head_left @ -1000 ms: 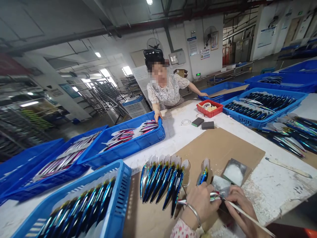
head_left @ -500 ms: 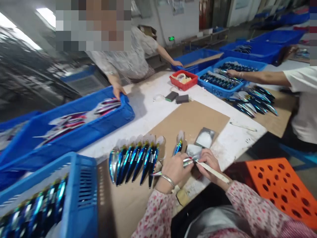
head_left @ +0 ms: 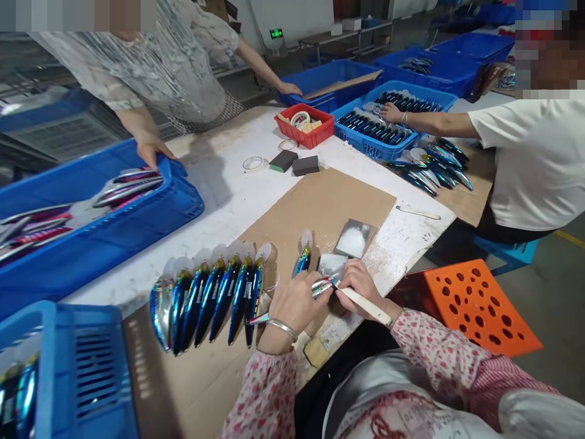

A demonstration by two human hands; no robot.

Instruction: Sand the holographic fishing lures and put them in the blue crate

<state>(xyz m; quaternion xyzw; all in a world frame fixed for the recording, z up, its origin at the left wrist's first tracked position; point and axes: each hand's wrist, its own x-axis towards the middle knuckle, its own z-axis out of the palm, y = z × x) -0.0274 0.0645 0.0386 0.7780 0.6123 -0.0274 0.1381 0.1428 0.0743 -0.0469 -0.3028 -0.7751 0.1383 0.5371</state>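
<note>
My left hand [head_left: 292, 305] is closed round a shiny fishing lure [head_left: 321, 287] with red and silver on it; its pointed tail sticks out near my wrist. In my right hand [head_left: 361, 285] is a white-handled tool [head_left: 368, 306], its tip against the lure's front end. Just beyond my hands lie a grey block with white powder [head_left: 353, 238] and a paler powdery block [head_left: 332, 264]. One blue lure [head_left: 302, 259] rests on the cardboard [head_left: 320, 201] beyond my left hand. A row of several blue-black lures [head_left: 214, 296] lies to the left.
Blue crates [head_left: 192, 204] and a light-blue basket [head_left: 98, 366] stand at left. Farther off are a red tray [head_left: 304, 135], dark blocks [head_left: 283, 160] and a basket of lures [head_left: 375, 146]. Two other people reach to crates. An orange perforated stool [head_left: 484, 305] is at right.
The view has turned to the right, so everything sits farther left in the frame. My two hands still hold the lure and the tool together, in nearly the same pose.
</note>
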